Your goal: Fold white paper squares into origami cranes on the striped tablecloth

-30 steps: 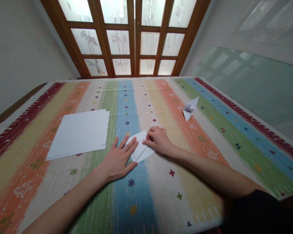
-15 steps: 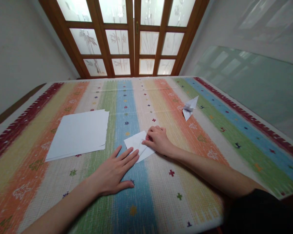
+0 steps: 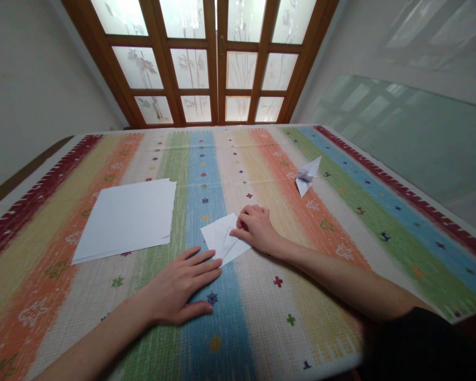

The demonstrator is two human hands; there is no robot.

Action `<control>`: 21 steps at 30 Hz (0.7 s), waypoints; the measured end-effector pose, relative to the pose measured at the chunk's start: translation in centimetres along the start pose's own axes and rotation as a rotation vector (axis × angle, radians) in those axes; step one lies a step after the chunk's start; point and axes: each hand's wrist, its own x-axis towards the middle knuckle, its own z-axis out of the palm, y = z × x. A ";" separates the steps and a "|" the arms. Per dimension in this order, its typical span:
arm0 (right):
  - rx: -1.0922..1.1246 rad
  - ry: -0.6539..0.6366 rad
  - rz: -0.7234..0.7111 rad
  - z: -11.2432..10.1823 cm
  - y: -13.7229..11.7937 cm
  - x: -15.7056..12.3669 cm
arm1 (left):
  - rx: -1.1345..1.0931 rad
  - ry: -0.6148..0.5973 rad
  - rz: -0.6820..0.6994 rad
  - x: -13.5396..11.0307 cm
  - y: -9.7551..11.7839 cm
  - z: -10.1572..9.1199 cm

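A partly folded white paper (image 3: 222,239) lies on the striped tablecloth (image 3: 262,307) near the middle. My right hand (image 3: 256,228) rests curled on the paper's right side, with its fingertips pressing down on a fold. My left hand (image 3: 182,283) lies flat on the cloth just below and left of the paper, fingers stretched out, their tips at the paper's near corner.
A stack of white sheets (image 3: 129,218) lies to the left. A folded paper crane (image 3: 307,174) stands at the back right. A wooden-framed glass door (image 3: 218,58) rises beyond the table's far edge. A wall runs along the right side.
My left hand has slid off the paper, down and to the left, and now only its fingertips reach the paper's corner. The right hand stays put on the fold.
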 end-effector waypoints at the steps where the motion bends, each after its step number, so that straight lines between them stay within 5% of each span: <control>1: -0.004 -0.002 -0.003 0.0 0.0 0.0 | -0.034 0.046 -0.017 0.0 -0.2 0.0; 6: -0.012 0.030 -0.028 0.4 0.3 0.0 | -0.044 0.366 -0.310 1.7 -2.6 -0.2; 13: -0.007 0.029 -0.038 0.3 0.3 0.0 | 0.189 0.086 -0.360 5.8 -2.6 1.1; 21: -0.009 0.034 -0.056 0.4 0.4 0.1 | 0.228 0.036 -0.329 5.5 -1.5 1.5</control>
